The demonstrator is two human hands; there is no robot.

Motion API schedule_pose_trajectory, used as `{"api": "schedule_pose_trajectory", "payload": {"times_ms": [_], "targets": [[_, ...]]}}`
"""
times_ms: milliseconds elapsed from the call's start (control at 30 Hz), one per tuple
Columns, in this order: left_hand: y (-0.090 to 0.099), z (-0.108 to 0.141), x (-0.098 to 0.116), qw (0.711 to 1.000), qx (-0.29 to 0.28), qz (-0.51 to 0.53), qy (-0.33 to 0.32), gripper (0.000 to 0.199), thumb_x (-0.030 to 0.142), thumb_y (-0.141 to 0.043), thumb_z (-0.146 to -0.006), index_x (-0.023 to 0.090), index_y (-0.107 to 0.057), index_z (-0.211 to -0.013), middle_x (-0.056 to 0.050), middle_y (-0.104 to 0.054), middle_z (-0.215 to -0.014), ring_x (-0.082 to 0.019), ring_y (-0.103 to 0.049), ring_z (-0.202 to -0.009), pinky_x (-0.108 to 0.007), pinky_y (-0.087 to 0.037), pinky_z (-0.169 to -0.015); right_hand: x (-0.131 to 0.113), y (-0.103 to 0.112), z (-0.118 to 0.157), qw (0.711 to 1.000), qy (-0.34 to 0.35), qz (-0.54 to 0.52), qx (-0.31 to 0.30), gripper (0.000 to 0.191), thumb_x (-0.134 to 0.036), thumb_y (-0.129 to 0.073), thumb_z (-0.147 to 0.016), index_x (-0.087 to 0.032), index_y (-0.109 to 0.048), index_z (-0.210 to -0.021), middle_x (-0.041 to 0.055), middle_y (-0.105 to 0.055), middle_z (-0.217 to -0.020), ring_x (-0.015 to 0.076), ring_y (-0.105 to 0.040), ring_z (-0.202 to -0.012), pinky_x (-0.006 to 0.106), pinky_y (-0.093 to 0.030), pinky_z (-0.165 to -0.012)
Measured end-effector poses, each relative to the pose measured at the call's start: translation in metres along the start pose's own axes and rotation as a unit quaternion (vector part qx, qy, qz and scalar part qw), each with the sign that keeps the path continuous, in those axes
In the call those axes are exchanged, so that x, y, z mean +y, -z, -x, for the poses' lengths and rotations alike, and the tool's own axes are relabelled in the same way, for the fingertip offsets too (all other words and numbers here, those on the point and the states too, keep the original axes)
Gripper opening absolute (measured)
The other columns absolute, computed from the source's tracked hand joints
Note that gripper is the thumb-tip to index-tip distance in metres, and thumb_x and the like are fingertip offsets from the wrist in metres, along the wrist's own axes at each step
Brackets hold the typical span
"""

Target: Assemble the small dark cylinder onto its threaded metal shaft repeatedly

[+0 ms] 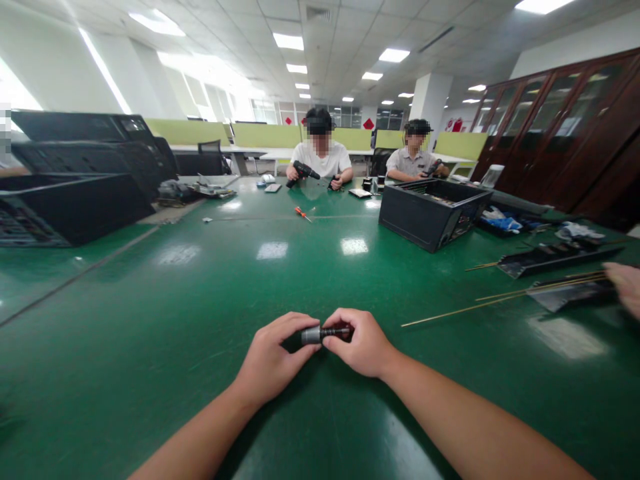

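Over the near side of the desk (200, 287), the left hand (273, 350) has its fingers (295, 323) clamped on the cylinder (311, 335); those of the right hand (364, 343) close around its shaft (338, 331). A slack grip could let the cylinder drop and roll.

Illumination is bright, from ceiling light panels (289, 41) and overexposed windows (195, 87) at left, with patchy glare on the green tabletop (200, 287) and wide-angle stretching toward the edges.
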State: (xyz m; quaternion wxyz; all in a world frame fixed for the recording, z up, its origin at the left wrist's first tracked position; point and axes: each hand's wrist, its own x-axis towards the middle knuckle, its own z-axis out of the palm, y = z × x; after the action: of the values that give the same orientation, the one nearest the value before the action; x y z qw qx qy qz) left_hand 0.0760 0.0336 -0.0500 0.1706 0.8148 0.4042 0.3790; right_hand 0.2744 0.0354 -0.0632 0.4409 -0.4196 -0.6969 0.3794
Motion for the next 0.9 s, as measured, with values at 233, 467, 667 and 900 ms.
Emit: {"api": "schedule_pose_trajectory", "payload": {"times_ms": [233, 467, 667, 900], "targets": [[-0.0016, 0.0008, -0.004, 1.0, 0.002, 0.003, 0.006, 0.021, 0.028, -0.069, -0.083, 0.024, -0.07, -0.103, -0.003, -0.071, -0.1, -0.018, -0.067, -0.092, -0.029, -0.054, -0.083, 0.0004, -0.0003, 0.0001, 1.0, 0.005, -0.001, 0.006, 0.01, -0.021, -0.069, -0.073, -0.018, -0.069, -0.083, 0.0011, -0.068, -0.077, 0.016, -0.061, -0.069, 0.026, -0.046, -0.065], [0.0011, 0.002, -0.0032, 1.0, 0.014, -0.009, -0.001, 0.022, 0.027, -0.07, -0.083, 0.024, -0.071, -0.105, -0.004, -0.071, -0.101, -0.018, -0.067, -0.093, -0.029, -0.053, -0.084, 0.0006, -0.0012, 0.0, 1.0, 0.007, 0.001, 0.022, 0.008, -0.023, -0.07, -0.075, -0.018, -0.068, -0.081, 0.0004, -0.067, -0.075, 0.0152, -0.059, -0.066, 0.026, -0.044, -0.062], [0.0022, 0.0007, -0.0005, 0.999, 0.04, -0.015, -0.014, 0.022, 0.027, -0.071, -0.082, 0.024, -0.071, -0.104, -0.003, -0.071, -0.1, -0.017, -0.067, -0.093, -0.028, -0.054, -0.085, -0.0013, 0.0005, 0.0003, 0.999, 0.012, 0.007, 0.032, 0.008, -0.023, -0.07, -0.075, -0.018, -0.069, -0.081, -0.0002, -0.064, -0.072, 0.0145, -0.056, -0.065, 0.025, -0.043, -0.061], [0.0015, 0.0028, -0.0034, 0.998, 0.053, -0.031, -0.029, 0.024, 0.026, -0.072, -0.081, 0.025, -0.071, -0.105, -0.002, -0.071, -0.101, -0.016, -0.067, -0.093, -0.027, -0.054, -0.085, -0.0034, -0.0005, 0.0001, 0.999, 0.021, 0.0, 0.045, 0.006, -0.02, -0.069, -0.075, -0.017, -0.069, -0.08, -0.0006, -0.063, -0.071, 0.0138, -0.056, -0.064, 0.024, -0.043, -0.06]]}}
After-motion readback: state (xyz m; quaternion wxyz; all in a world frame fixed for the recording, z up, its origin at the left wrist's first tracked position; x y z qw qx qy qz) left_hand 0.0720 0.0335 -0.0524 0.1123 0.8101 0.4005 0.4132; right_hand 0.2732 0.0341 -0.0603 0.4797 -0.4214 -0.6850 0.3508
